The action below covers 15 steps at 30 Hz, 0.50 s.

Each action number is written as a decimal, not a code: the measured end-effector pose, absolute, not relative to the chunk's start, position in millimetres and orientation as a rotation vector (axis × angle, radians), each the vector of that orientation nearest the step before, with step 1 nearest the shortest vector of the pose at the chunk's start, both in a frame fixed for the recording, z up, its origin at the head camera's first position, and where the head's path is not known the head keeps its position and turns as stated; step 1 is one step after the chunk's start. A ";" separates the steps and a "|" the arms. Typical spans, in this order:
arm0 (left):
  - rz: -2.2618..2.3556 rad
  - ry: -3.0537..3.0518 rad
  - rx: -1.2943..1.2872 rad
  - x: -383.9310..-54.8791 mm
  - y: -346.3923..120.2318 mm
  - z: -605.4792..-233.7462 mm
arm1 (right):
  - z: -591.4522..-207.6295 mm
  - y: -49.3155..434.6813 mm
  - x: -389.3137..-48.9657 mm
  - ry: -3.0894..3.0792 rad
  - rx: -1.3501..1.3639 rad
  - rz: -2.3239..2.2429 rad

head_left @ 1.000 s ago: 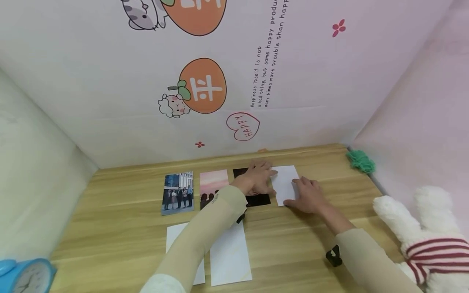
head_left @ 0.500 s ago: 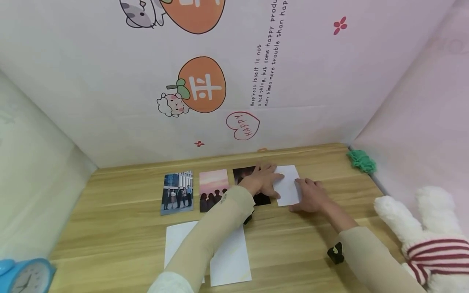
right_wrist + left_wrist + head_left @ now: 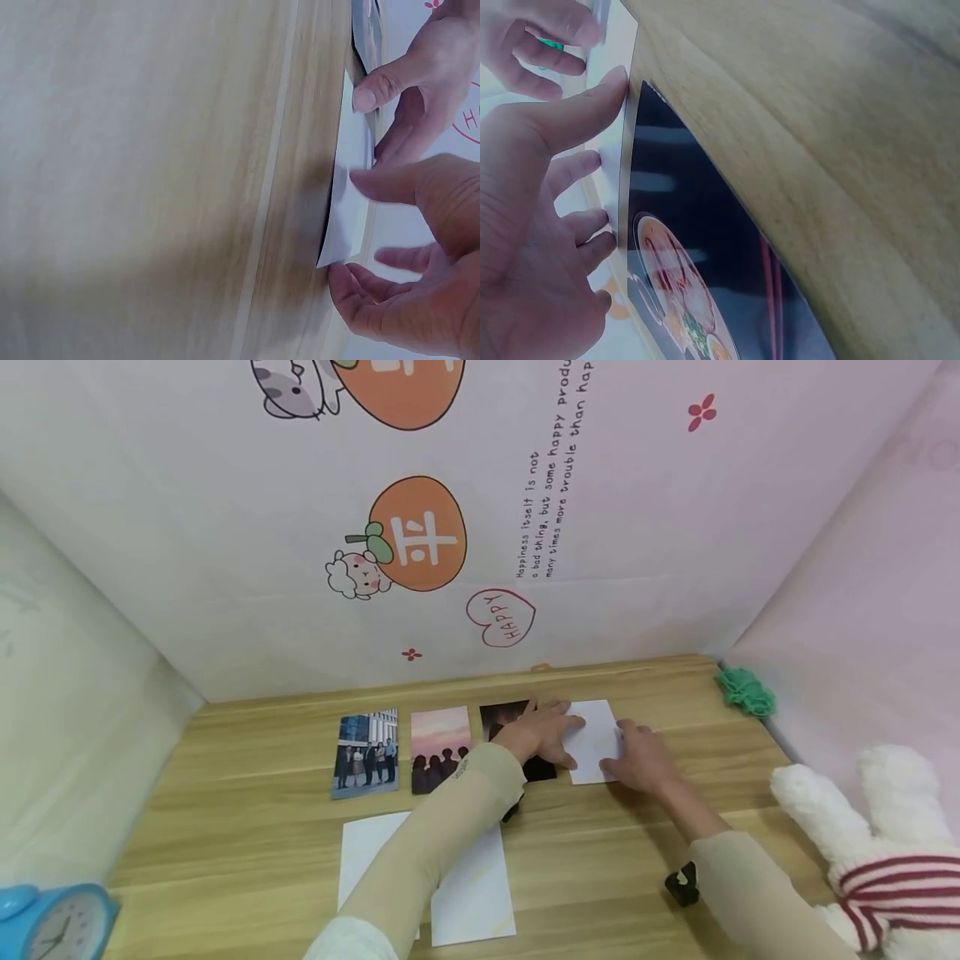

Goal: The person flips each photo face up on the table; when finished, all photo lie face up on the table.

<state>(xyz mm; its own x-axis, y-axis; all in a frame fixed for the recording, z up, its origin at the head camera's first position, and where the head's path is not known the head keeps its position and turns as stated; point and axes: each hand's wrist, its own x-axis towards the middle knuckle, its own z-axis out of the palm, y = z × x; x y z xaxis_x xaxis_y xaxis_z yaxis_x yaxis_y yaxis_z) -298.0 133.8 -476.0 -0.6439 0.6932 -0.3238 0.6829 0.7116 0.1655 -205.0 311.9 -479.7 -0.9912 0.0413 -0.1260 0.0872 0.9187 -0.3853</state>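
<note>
A small blank white card (image 3: 592, 743) lies flat at the right end of a row on the table. My left hand (image 3: 542, 732) reaches over a dark photo (image 3: 542, 770) and touches the card's left edge with thumb and fingertips. That photo shows a bowl of food (image 3: 676, 274) and chopsticks in the left wrist view. At the card's right side is my right hand (image 3: 645, 762); its thumb is over the card and its fingers are by the far right corner in the right wrist view. Left of the dark photo lie a pink sky photo (image 3: 439, 735) and a group photo (image 3: 366, 756).
Two larger white sheets (image 3: 472, 893) lie nearer, partly under my left sleeve. A blue alarm clock (image 3: 60, 927) stands at the left front. Green yarn (image 3: 746, 692) lies at the back right, and a white plush toy (image 3: 892, 835) is at the right. A printed wall rises behind.
The white card has shifted slightly to the right, away from the dark photo. My left hand has moved right with it, while my right hand stays at its right side.
</note>
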 end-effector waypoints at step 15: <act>-0.007 2.554 0.991 -303.3 143.2 -493.5 | -466.9 309.2 -210.5 2.902 0.238 -0.772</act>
<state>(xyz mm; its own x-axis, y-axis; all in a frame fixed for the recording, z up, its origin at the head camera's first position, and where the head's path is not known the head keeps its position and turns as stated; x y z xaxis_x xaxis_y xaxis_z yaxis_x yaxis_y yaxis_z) -303.3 143.2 -493.5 -0.6687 0.6467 -0.3669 0.6487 0.7486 0.1372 -210.5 309.2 -466.9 -0.9792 0.1184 -0.1645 0.1845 0.8568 -0.4815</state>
